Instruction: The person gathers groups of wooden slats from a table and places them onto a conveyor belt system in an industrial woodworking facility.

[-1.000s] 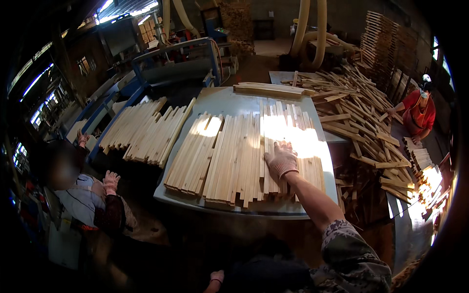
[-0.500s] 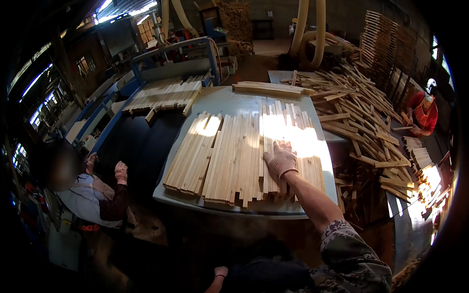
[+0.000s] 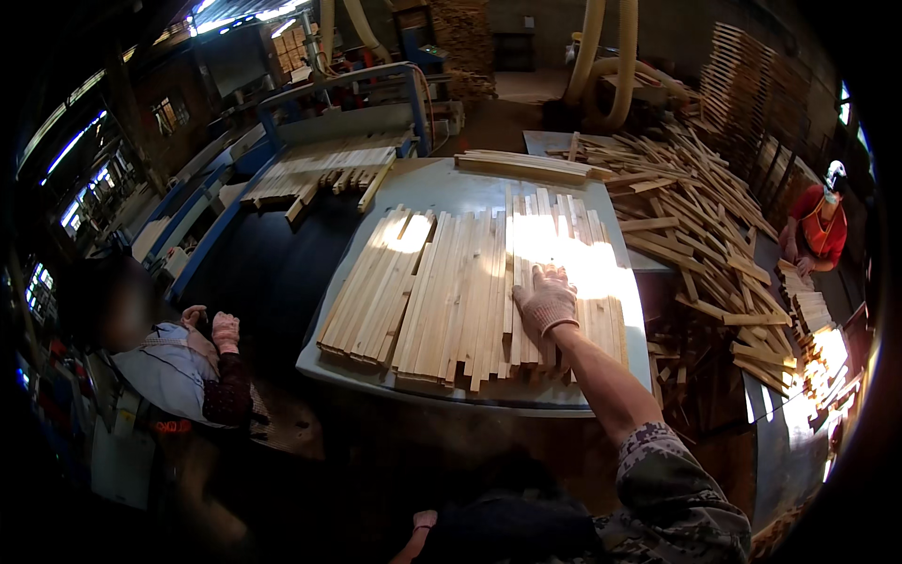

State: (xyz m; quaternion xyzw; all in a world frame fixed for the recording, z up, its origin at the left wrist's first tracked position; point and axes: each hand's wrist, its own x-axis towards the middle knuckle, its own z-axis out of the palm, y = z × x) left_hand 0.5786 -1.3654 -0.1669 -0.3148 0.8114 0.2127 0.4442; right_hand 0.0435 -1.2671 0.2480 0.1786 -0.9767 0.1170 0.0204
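My right hand [image 3: 548,303], in a knit work glove, lies on a layer of light wooden strips [image 3: 460,291] with its fingers stretched out and holding nothing. The strips lie side by side, lengthwise away from me, with uneven ends, on a pale table [image 3: 437,179]. Bright sunlight washes out the strips just beyond my fingers. Low at the bottom edge hangs my left hand [image 3: 426,520], also gloved, well away from the wood; its fingers are too small and dark to make out.
A few strips [image 3: 531,167] lie along the table's far edge. Left of it, a blue-framed machine [image 3: 413,103] has more strips on its dark belt [image 3: 272,249]. A gloved co-worker [image 3: 178,376] stands at left, another in red [image 3: 822,226] at right, beyond a strip heap [image 3: 676,207].
My right hand stays on the strips as the view shifts slightly. The left co-worker's hands have drawn closer together. The co-worker in red has lowered a hand toward the wood stack.
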